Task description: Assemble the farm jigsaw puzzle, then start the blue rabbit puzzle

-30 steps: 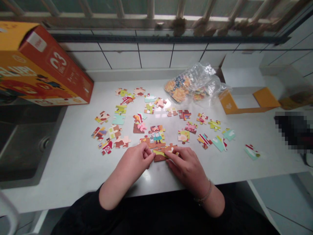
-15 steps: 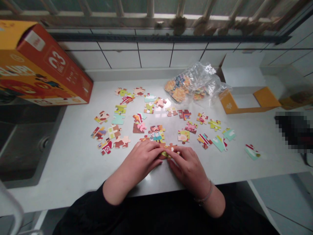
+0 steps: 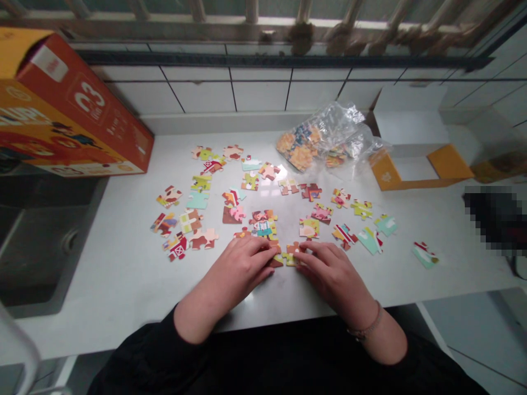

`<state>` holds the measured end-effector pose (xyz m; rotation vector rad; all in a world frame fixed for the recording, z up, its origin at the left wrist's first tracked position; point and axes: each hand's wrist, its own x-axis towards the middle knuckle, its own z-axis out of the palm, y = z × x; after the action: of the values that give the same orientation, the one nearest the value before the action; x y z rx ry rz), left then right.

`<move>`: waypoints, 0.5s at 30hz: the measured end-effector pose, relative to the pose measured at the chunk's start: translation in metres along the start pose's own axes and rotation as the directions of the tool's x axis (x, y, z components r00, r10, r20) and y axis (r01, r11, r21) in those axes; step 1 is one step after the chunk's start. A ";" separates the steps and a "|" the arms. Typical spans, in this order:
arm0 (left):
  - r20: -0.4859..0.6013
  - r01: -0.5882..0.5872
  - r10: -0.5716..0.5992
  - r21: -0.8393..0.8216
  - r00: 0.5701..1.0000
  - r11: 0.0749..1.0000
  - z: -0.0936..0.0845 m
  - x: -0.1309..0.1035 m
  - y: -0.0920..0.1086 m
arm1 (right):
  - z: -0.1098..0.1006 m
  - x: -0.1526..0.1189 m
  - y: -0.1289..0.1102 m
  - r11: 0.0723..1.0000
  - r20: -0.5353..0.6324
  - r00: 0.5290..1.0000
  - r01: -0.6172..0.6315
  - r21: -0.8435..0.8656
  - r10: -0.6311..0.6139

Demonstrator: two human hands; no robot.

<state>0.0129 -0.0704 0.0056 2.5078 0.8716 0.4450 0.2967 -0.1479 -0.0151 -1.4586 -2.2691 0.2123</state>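
Note:
My left hand (image 3: 246, 259) is closed over the lower end of a joined group of puzzle pieces, which shows a figure in a teal apron (image 3: 263, 225). Its fingertips press a brown and green part of that group, mostly covered by the hand. My right hand (image 3: 327, 266) pinches a brown and green puzzle piece (image 3: 292, 254) at its right side. A narrow gap lies between this piece and the group under the left hand. Loose puzzle pieces lie around, among them a cream and yellow one (image 3: 309, 227) just above my right hand.
An orange box (image 3: 94, 115) stands at the left beside a dark sink (image 3: 37, 241). At the back lies a clear plastic bag (image 3: 304, 145) of puzzle pieces, next to an opened yellow and white carton (image 3: 424, 184). A pixelated dark object (image 3: 494, 219) is at the right.
My right hand has shifted right with the brown and green piece, opening a gap to the pieces under my left hand. My left hand has hardly moved.

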 end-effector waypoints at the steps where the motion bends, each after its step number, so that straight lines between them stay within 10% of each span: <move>1: -0.001 0.000 0.000 -0.002 1.000 1.000 0.000 0.000 0.000 | -0.001 -0.001 0.004 1.000 0.001 1.000 0.011 -0.003 -0.011; 15: -0.003 -0.057 0.057 0.093 0.998 0.994 0.000 -0.005 0.001 | -0.002 -0.004 0.018 0.996 -0.013 0.996 0.092 0.017 -0.092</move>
<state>0.0095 -0.0742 0.0051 2.6232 0.8427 0.4402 0.3139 -0.1436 -0.0211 -1.3390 -2.3122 0.1943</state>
